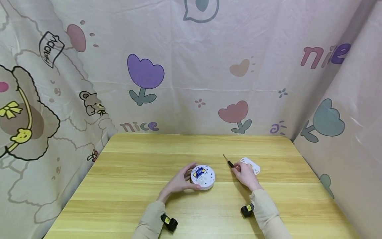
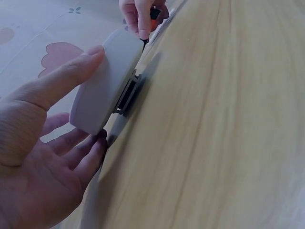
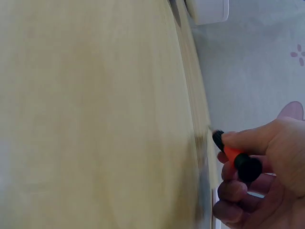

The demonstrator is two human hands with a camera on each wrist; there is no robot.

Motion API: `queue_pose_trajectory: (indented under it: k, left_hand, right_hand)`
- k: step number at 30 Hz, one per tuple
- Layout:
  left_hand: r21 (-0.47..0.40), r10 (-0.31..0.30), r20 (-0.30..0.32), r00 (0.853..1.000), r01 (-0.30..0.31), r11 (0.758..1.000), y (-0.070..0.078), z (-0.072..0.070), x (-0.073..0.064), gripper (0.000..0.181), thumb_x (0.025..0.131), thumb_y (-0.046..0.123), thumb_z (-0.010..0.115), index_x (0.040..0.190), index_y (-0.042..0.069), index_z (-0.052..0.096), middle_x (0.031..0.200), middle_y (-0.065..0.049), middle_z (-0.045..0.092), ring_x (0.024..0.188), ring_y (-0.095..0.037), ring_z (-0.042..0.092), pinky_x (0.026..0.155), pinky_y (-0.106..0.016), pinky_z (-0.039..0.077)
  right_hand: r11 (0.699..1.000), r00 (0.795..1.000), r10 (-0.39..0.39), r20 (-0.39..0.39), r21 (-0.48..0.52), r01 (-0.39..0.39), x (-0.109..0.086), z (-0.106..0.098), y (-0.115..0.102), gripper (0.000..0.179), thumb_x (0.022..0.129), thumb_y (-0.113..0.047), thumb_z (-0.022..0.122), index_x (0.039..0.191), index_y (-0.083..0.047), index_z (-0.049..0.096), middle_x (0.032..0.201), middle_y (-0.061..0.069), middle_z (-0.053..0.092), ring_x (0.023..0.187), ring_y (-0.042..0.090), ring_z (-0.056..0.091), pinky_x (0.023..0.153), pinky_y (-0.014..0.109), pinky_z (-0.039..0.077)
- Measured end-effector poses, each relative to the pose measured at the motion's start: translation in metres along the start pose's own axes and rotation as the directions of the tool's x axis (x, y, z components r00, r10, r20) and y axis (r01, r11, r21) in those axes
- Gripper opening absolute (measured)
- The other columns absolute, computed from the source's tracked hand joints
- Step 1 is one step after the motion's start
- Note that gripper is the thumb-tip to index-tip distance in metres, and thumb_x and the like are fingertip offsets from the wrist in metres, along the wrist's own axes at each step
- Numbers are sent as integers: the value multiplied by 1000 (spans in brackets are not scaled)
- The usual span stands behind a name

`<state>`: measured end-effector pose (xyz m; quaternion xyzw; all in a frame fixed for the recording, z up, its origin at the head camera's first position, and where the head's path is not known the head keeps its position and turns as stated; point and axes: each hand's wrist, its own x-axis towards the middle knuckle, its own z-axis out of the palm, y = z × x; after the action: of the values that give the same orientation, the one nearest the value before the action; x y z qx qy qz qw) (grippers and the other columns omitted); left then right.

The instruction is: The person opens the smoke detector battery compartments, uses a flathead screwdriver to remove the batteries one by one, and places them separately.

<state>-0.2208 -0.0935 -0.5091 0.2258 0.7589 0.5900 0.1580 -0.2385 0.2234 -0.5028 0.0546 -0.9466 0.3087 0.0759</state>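
My left hand (image 1: pixel 181 180) holds a round white device (image 1: pixel 204 182), thumb on its near side and fingers around the other. Its upturned face carries a blue-and-yellow patch and small dark dots. In the left wrist view a dark slotted part (image 2: pixel 127 94) juts from its table-facing side. To the right, my right hand (image 1: pixel 245 175) pinches a small screwdriver (image 1: pixel 230 164) between thumb and fingers, the thin shaft pointing away and left. The right wrist view shows its black-and-orange handle (image 3: pixel 232 153). The screwdriver and device stand apart.
Just beyond my right hand lies a white plate (image 1: pixel 255 168) with rounded corners, partly covered by that hand. Wood-grain table (image 1: pixel 134 186) spreads under both hands. Patterned cloth (image 1: pixel 191 66) hangs along its back and sides.
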Motion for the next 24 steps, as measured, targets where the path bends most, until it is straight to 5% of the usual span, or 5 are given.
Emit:
queue_pose_trajectory:
  k: [7, 16, 21, 24]
  left_hand:
    - [-64, 40, 76, 996, -36, 997, -1, -7, -2, 98, 84, 9, 81, 156, -9, 17, 164, -30, 17, 152, -46, 23, 123, -51, 27]
    - [-24, 74, 121, 990, -72, 997, 3, -6, -5, 87, 91, 4, 70, 154, -14, 14, 163, -35, 11, 152, -49, 15, 124, -53, 21]
    - [-56, 58, 122, 991, -52, 997, 1, -6, -4, 84, 93, 2, 65, 156, -10, 12, 165, -31, 10, 154, -46, 13, 126, -54, 17]
    - [-40, 35, 107, 994, -31, 999, 1, -4, -3, 84, 96, 11, 66, 157, -10, 12, 166, -30, 9, 154, -45, 13, 126, -52, 17]
  right_hand:
    - [998, 1000, 8, 27, 64, -10, 0, -2, 3, 25, 94, -11, 65, 113, 4, 72, 73, 3, 65, 65, 11, 51, 61, 22, 41]
    - [998, 998, 24, 56, 62, -28, 0, -1, 5, 23, 90, -3, 59, 108, 6, 70, 83, 9, 67, 69, 13, 53, 63, 25, 43]
    - [984, 998, 64, 27, 165, -67, -1, -1, 7, 23, 85, -1, 60, 105, 4, 71, 83, 11, 69, 71, 11, 56, 67, 23, 44]
    - [956, 995, 93, 29, 277, -98, -1, -1, 9, 28, 85, 0, 59, 109, 5, 71, 77, 9, 68, 61, 7, 53, 58, 19, 43]
